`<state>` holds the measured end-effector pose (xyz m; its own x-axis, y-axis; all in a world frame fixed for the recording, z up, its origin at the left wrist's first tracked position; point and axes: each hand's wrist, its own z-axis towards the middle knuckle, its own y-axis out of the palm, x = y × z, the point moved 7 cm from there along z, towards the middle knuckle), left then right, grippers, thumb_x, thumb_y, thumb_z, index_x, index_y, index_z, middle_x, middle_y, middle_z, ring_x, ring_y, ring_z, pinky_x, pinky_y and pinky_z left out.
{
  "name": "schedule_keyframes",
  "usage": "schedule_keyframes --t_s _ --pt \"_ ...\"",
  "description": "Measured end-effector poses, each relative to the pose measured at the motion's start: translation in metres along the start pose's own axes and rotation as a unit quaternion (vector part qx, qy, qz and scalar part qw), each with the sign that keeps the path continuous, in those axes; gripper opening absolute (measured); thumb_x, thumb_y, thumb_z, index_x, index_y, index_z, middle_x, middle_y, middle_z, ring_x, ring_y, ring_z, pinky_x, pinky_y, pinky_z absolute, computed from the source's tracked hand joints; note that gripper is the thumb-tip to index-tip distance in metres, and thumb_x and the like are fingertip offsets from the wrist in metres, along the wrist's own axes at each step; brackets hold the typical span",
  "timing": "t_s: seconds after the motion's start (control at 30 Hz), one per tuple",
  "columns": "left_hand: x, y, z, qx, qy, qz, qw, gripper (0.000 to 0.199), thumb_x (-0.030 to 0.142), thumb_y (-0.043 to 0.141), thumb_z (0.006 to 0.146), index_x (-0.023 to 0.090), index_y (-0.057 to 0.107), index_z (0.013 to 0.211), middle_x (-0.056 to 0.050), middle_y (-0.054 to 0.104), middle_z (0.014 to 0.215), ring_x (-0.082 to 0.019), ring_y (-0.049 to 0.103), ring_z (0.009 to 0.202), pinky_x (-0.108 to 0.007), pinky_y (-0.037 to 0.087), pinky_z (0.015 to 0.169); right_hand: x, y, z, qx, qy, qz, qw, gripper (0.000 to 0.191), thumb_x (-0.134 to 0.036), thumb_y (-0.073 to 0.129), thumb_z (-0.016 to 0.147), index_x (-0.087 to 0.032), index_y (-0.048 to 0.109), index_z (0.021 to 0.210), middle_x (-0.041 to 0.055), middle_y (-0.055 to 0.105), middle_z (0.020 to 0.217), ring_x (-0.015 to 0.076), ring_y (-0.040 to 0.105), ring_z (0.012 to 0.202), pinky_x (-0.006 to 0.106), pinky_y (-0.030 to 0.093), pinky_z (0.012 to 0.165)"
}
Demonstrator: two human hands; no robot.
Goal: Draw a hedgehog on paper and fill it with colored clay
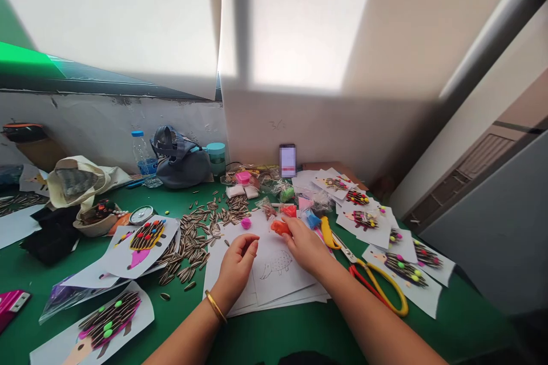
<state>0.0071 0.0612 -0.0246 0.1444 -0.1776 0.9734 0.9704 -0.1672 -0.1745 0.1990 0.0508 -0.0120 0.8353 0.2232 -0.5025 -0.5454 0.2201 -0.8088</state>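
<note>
"Where's our orange clay (280, 228)?"
"In the R hand (302, 245) — fingers closed on it, just above the hedgehog sketch (276, 265)."
"L hand (235, 268)?"
"Curled shut beside it — holding anything? Can't tell."

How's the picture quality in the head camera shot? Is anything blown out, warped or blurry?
In the head view, the window shade is blown out nearly white, the wide lens stretches the green table toward the frame edges, and the left hand, right hand and orange modelling clay look reasonably sharp, without obvious motion blur.
</note>
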Motion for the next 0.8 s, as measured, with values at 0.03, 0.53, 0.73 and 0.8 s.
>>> schedule_keyframes --t_s 0.03,0.53,0.73,0.8 --pt "-0.001 0.001 0.000 -0.005 0.005 0.011 1.000 0.029 0.044 0.060 0.084 0.020 0.067 0.098 -0.005 0.065 0.085 -0.020 0.060 0.078 -0.033 0.048 0.074 0.001 -0.004 0.005 -0.005 -0.008 -0.035 0.999 0.041 -0.023 0.048 0.093 -0.020 0.051 0.133 0.0132 0.056 0.134 0.0275 0.053 0.120 0.044 0.045 0.097" --pt "0.004 0.016 -0.011 -0.085 0.084 0.194 0.974 0.023 0.031 0.058 0.084 0.027 0.069 0.104 -0.006 0.069 0.112 -0.026 0.061 0.105 -0.040 0.046 0.095 0.066 -0.052 0.092 -0.130 0.127 -0.284 0.941 0.021 -0.022 0.051 0.093 -0.020 0.073 0.094 0.0116 0.071 0.101 0.0248 0.064 0.098 0.031 0.047 0.078" --pt "-0.002 0.021 -0.012 -0.113 0.080 0.237 0.962 0.025 0.032 0.056 0.086 0.026 0.067 0.108 -0.007 0.067 0.117 -0.027 0.061 0.109 -0.042 0.045 0.097 0.069 -0.025 0.103 -0.178 0.153 -0.296 0.926 0.030 -0.033 0.058 0.095 -0.016 0.059 0.120 0.0095 0.060 0.121 0.0218 0.062 0.103 0.042 0.053 0.088" --pt "-0.002 0.020 -0.012 -0.107 0.085 0.228 0.964 0.024 0.033 0.057 0.086 0.026 0.068 0.107 -0.007 0.068 0.116 -0.027 0.062 0.107 -0.041 0.046 0.095 0.072 -0.020 0.107 -0.181 0.164 -0.288 0.926 0.034 -0.035 0.059 0.094 -0.016 0.056 0.123 0.0097 0.058 0.124 0.0214 0.062 0.103 0.042 0.054 0.088"
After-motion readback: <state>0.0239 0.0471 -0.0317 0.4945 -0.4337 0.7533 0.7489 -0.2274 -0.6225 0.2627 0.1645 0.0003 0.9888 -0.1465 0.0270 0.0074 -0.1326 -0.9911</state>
